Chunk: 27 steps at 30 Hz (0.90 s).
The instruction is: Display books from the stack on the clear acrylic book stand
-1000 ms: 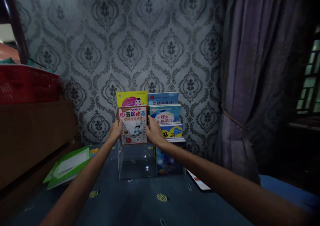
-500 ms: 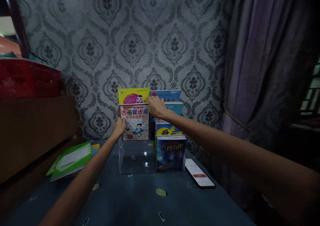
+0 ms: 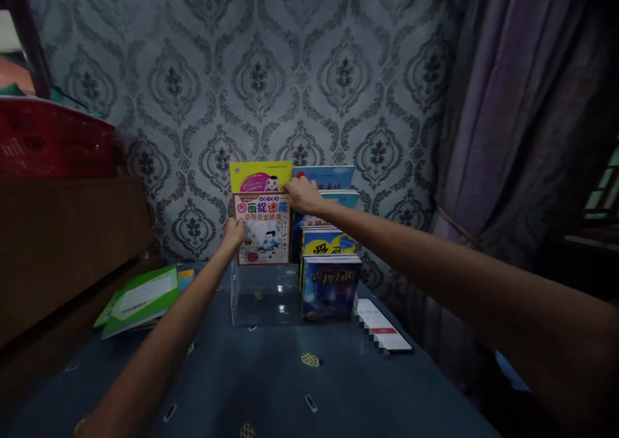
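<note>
A picture book [image 3: 264, 238] with a white cover and colourful Chinese characters stands upright at the back left of a clear acrylic stand [image 3: 265, 306]. My left hand [image 3: 233, 233] is closed on its left edge. At its upper right edge, my right hand [image 3: 304, 196] has its fingers closed, partly covering the corner. Behind it rises a yellow book [image 3: 261, 175]. To the right, blue books [image 3: 324, 173] stand in the rear, partly hidden by my right hand and forearm. Lower in front are a yellow-and-blue book [image 3: 322, 243] and a dark blue book [image 3: 331, 293].
Several green books [image 3: 142, 299] lie in a loose pile at the left. A phone [image 3: 384, 325] rests right of the stand on the dark tablecloth [image 3: 271, 380]. A red basket [image 3: 53, 135] sits on a brown box [image 3: 68, 244]; a curtain [image 3: 493, 135] hangs at the right.
The view has shifted slightly, so the stand and books appear a little higher. Both hands stay at the picture book's edges, with hardly any movement relative to the stand.
</note>
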Tool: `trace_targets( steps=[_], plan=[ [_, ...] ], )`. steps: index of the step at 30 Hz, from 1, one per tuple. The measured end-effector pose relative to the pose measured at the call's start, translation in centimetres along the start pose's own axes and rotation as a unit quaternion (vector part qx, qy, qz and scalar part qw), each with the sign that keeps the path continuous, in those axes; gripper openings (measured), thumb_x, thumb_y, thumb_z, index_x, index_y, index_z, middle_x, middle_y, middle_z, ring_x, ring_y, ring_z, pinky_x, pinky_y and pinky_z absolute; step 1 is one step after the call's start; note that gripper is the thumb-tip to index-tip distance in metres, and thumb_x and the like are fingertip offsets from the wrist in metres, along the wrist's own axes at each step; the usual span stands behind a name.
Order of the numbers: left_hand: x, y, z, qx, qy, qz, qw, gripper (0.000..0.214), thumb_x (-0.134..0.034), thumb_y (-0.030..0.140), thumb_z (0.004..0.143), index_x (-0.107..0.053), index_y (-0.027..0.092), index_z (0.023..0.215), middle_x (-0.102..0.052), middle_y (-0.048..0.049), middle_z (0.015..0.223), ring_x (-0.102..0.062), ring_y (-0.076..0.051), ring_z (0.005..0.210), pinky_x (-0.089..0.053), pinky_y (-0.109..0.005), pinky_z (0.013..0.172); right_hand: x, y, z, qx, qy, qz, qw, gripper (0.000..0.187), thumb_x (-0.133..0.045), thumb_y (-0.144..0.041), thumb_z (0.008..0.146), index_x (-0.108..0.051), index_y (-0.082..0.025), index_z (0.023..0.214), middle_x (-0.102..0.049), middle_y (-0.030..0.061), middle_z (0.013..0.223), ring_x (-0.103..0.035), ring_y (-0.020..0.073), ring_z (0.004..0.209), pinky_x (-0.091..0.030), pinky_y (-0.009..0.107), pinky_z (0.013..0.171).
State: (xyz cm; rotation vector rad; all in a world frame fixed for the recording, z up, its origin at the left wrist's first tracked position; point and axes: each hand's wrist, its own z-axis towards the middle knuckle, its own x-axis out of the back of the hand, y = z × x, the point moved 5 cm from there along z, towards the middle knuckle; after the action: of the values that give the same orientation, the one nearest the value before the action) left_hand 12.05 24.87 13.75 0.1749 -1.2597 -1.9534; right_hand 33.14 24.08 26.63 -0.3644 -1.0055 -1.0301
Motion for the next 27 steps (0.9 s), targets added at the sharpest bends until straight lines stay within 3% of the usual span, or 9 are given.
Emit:
trace_targets(
  steps=[7, 15, 27],
  plan=[
    [0.4, 0.7, -1.1, 0.006, 0.011, 0.048, 0.999, 0.014, -0.041, 0.026, 0.092, -0.053, 0.019, 0.097, -0.066, -0.0154, 0.113, -0.06, -0.029, 0.114, -0.044, -0.041, 0.098, 0.1, -0.2, -0.3, 0.001, 0.004, 0.0, 1.0, 0.035, -0.042, -0.016, 0.089, -0.067, -0.015, 0.114, -0.063, 0.0187, 0.123, -0.05, 0.0343, 0.117, -0.041, 0.049, 0.095],
    [0.7, 1.1, -2.0, 0.004, 0.007, 0.077, 0.997, 0.014, -0.04, 0.026, 0.094, -0.052, 0.019, 0.099, -0.066, -0.0149, 0.114, -0.058, -0.029, 0.119, -0.044, -0.038, 0.097, 0.0, -0.2, -0.4, -0.017, -0.01, 0.012, 1.0, 0.036, -0.045, -0.014, 0.087, -0.068, -0.016, 0.114, -0.067, 0.017, 0.118, -0.056, 0.0324, 0.11, -0.043, 0.046, 0.092],
    [0.7, 0.4, -2.9, 0.023, -0.005, 0.058, 0.998, 0.021, -0.042, 0.032, 0.094, -0.054, 0.017, 0.103, -0.069, -0.0127, 0.109, -0.063, -0.028, 0.109, -0.047, -0.036, 0.09, 0.5, -0.6, -1.5, -0.007, 0.006, 0.009, 1.0, 0.036, -0.042, -0.012, 0.089, -0.067, -0.013, 0.114, -0.064, 0.0191, 0.122, -0.054, 0.0333, 0.113, -0.044, 0.043, 0.089]
  ],
)
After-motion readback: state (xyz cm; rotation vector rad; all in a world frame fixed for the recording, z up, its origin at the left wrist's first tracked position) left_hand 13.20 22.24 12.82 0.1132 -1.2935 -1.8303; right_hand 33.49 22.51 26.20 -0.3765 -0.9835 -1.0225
